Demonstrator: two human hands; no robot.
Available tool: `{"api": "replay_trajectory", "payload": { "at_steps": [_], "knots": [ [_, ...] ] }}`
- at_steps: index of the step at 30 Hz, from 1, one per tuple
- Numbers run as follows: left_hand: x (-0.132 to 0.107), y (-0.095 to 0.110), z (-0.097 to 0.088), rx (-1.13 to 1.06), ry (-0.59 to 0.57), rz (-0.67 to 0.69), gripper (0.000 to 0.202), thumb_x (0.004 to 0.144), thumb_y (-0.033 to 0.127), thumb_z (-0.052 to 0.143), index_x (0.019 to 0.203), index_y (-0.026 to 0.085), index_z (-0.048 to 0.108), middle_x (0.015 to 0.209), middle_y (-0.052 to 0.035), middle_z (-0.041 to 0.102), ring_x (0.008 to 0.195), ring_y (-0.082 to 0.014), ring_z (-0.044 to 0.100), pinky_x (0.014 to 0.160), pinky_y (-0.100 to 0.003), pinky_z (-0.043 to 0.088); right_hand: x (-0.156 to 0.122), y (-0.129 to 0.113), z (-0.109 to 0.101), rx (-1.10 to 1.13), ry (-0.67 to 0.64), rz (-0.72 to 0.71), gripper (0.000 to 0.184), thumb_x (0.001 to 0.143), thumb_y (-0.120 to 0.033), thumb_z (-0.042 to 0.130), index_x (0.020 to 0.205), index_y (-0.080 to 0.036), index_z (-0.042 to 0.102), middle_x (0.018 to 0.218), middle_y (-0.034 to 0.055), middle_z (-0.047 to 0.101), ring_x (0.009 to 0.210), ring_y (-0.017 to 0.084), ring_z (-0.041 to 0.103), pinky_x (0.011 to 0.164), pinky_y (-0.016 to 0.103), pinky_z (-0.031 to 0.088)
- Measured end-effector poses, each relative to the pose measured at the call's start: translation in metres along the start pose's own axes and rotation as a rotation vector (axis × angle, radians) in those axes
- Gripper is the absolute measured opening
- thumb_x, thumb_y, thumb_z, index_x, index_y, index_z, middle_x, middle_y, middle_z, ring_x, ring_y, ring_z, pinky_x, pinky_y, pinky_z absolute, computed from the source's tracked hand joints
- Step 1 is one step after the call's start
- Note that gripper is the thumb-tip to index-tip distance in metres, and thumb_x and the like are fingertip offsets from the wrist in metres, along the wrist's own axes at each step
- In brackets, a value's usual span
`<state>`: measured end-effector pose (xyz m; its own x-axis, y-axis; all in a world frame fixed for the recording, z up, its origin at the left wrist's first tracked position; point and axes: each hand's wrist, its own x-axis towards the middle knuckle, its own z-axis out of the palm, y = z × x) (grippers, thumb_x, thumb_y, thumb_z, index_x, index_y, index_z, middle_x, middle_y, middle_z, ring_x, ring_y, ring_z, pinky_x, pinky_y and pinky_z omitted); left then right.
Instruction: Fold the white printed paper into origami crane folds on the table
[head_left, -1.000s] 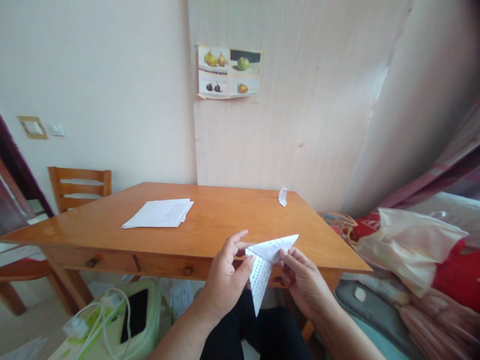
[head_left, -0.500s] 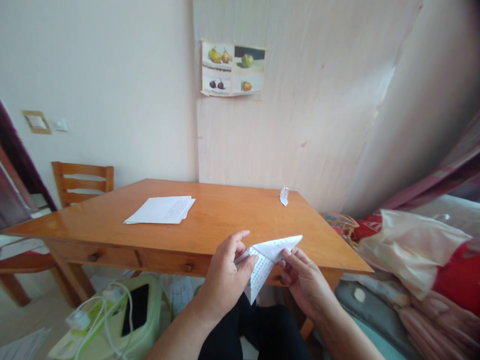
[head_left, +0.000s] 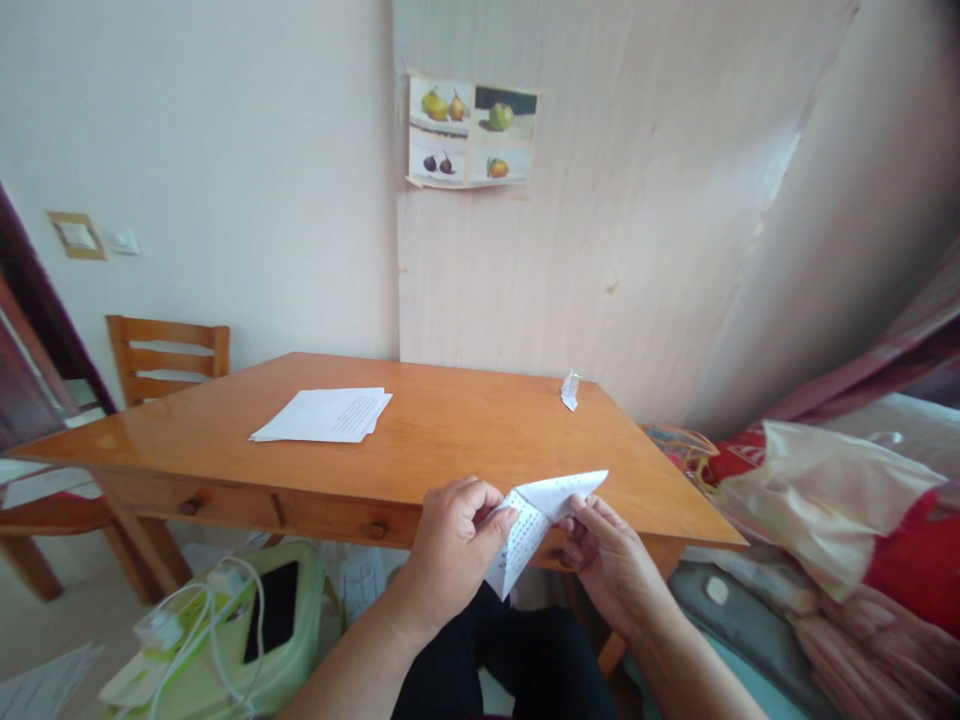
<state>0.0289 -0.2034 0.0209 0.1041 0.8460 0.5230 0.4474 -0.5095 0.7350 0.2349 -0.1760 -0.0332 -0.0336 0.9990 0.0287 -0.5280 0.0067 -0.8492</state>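
A folded sheet of printed white paper (head_left: 536, 515) with pointed corners is held between both hands, just in front of the wooden table's (head_left: 465, 440) near edge. My left hand (head_left: 450, 555) pinches its left side, thumb on top and fingers curled. Its right side is gripped by my right hand (head_left: 611, 565) from below and behind. One point of the paper juts up to the right and another hangs down over my dark trousers.
A stack of white sheets (head_left: 324, 415) lies on the table's left half. A small crumpled paper piece (head_left: 570, 390) sits near the far right corner. A wooden chair (head_left: 166, 355) stands at the left. A green box with cables (head_left: 232, 630) is on the floor, bags and bedding (head_left: 825, 510) at the right.
My left fingers have curled down onto the paper. The lower point of the paper has been drawn up and in, so the hanging part is shorter.
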Motion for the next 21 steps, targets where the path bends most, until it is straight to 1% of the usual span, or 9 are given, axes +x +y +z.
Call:
{"api": "replay_trajectory", "payload": {
  "at_steps": [7,14,17,21],
  "knots": [
    [-0.0001,0.001,0.0017,0.092,0.015,0.015,0.024,0.085,0.031,0.066,0.066,0.021,0.057,0.068,-0.0003,0.058,0.069,-0.0173,0.053,0.066,-0.028,0.034,0.0,0.0007,0.001,-0.013,0.005,-0.003,0.029,0.077,-0.042,0.08,0.079,-0.022,0.059,0.074,-0.0006,0.055,0.065,0.014,0.047,0.046,0.023,0.028],
    [-0.0004,0.0018,0.0017,0.086,0.046,0.043,0.023,0.084,0.031,0.067,0.065,0.022,0.058,0.068,-0.0005,0.059,0.069,-0.0177,0.054,0.065,-0.029,0.034,0.0009,0.0012,0.0004,0.002,-0.001,0.005,0.028,0.078,-0.04,0.079,0.078,-0.022,0.058,0.074,-0.0015,0.055,0.065,0.014,0.047,0.046,0.023,0.027],
    [-0.0005,0.0015,0.0022,0.105,0.031,0.039,0.025,0.085,0.032,0.067,0.065,0.021,0.057,0.068,-0.0001,0.058,0.069,-0.0172,0.054,0.065,-0.028,0.035,0.001,0.0024,-0.0008,0.017,0.006,0.017,0.027,0.079,-0.04,0.079,0.078,-0.022,0.058,0.074,-0.0015,0.054,0.065,0.013,0.047,0.046,0.022,0.027],
    [-0.0017,-0.002,0.0026,0.061,-0.012,-0.023,0.024,0.087,0.037,0.065,0.07,0.021,0.058,0.068,0.0007,0.058,0.067,-0.0161,0.053,0.064,-0.027,0.037,-0.0001,0.0031,-0.0018,0.03,0.01,0.024,0.027,0.08,-0.038,0.079,0.077,-0.021,0.058,0.073,-0.0012,0.054,0.064,0.013,0.045,0.047,0.022,0.028]
  ]
}}
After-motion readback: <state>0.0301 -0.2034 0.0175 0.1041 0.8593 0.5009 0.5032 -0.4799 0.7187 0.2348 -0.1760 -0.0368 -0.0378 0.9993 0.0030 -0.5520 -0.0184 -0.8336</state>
